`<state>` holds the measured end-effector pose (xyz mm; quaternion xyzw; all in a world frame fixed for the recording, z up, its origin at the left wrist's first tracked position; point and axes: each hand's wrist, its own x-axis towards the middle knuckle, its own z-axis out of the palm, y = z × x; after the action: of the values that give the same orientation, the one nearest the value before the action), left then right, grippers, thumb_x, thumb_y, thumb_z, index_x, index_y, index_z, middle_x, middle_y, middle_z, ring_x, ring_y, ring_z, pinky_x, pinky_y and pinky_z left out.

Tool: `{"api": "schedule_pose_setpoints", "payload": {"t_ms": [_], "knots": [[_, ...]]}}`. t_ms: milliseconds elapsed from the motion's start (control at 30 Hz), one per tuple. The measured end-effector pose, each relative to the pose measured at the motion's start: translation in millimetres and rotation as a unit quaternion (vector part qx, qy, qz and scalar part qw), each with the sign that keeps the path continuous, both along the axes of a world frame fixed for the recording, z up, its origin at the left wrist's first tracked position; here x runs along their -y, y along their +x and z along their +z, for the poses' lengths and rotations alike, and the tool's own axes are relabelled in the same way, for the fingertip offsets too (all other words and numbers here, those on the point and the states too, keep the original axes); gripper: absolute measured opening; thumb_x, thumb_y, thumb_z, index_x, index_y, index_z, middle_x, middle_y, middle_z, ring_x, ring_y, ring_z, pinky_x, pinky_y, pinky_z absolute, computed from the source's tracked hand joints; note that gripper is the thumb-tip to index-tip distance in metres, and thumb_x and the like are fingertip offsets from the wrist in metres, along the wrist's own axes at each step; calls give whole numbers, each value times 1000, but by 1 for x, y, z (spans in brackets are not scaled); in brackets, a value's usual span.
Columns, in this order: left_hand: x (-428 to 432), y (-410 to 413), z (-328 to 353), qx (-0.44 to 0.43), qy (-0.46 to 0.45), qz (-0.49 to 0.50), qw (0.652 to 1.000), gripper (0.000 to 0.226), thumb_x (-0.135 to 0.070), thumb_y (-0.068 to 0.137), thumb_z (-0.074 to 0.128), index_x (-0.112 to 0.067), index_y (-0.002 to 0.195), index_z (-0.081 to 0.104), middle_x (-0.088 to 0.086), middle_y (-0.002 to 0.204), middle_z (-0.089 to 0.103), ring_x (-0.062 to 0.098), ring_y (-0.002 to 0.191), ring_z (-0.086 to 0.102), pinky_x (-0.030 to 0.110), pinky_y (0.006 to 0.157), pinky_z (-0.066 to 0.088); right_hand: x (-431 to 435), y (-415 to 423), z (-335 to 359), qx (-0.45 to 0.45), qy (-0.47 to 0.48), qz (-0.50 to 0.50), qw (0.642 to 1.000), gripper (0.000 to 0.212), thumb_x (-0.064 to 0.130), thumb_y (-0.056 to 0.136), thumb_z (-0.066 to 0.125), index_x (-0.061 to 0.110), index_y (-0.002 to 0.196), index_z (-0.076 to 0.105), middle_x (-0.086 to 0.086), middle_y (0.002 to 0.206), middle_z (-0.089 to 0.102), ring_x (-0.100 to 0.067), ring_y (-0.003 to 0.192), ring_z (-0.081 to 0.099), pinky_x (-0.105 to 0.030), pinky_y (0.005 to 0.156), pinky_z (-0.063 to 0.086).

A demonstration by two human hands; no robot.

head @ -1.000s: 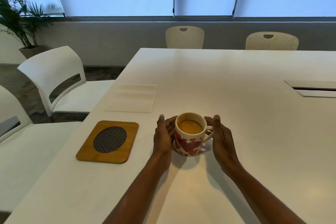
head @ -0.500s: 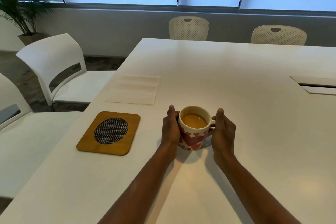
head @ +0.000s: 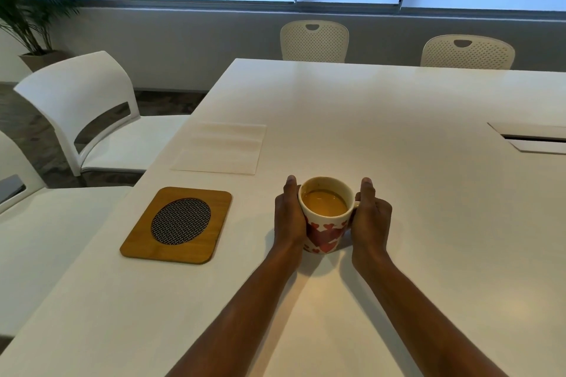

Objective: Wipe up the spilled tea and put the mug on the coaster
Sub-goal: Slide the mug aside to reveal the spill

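A white mug with red hearts, full of milky tea, stands on the white table. My left hand is pressed against its left side and my right hand against its right side, over the handle. Both hands clasp the mug between them. A wooden coaster with a dark woven oval inset lies to the left of the mug. A flat white paper napkin lies beyond the coaster near the table's left edge. No spilled tea shows on the table.
White chairs stand along the table's left edge, and two perforated chairs at its far edge. A cable hatch is set into the table at the right. A potted plant stands in the far left corner.
Both hands have closed in from beside the mug until they clasp it. The view has shifted slightly; the mug stays on the table.
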<state>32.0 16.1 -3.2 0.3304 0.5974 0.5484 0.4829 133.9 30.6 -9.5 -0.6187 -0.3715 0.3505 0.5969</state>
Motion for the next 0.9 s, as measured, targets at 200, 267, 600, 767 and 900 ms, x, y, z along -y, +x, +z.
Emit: {"api": "schedule_pose_setpoints", "payload": {"t_ms": [200, 267, 600, 767, 900], "knots": [[-2, 3, -2, -8, -11, 34, 999, 50, -53, 97, 28, -22, 125, 53, 6, 121, 63, 24, 102, 63, 40, 86, 54, -4, -5, -2, -29, 5, -30, 999, 51, 50, 99, 38, 23, 59, 52, 5, 60, 59, -12, 59, 59, -25, 58, 44], [-3, 3, -3, -4, -14, 39, 999, 49, -54, 97, 28, -22, 125, 53, 5, 119, 64, 24, 101, 64, 38, 84, 54, -5, -6, -4, -28, 8, -35, 999, 49, 48, 99, 39, 22, 59, 53, 4, 61, 59, -13, 60, 59, -26, 59, 44], [-12, 7, 1, 12, -17, 52, 998, 51, -56, 96, 28, -23, 127, 51, 5, 118, 64, 23, 99, 64, 32, 74, 52, -14, 0, -1, -28, 18, -16, 999, 51, 46, 101, 36, 22, 59, 52, 12, 48, 56, -9, 52, 58, -24, 55, 43], [-33, 11, 15, 1, 4, 47, 999, 52, -55, 97, 26, -21, 124, 54, 6, 116, 64, 23, 98, 64, 30, 71, 51, -34, 8, 9, -28, 45, 6, 999, 55, 46, 101, 35, 20, 55, 50, 11, 45, 53, -8, 49, 55, -25, 56, 45], [-57, 16, 28, -3, 34, 43, 998, 47, -54, 97, 25, -24, 113, 58, 2, 106, 67, 18, 84, 65, 24, 61, 48, -57, 13, 22, -33, 58, 9, 998, 56, 47, 101, 35, 21, 53, 48, 10, 42, 51, -7, 48, 52, -27, 56, 45]]}}
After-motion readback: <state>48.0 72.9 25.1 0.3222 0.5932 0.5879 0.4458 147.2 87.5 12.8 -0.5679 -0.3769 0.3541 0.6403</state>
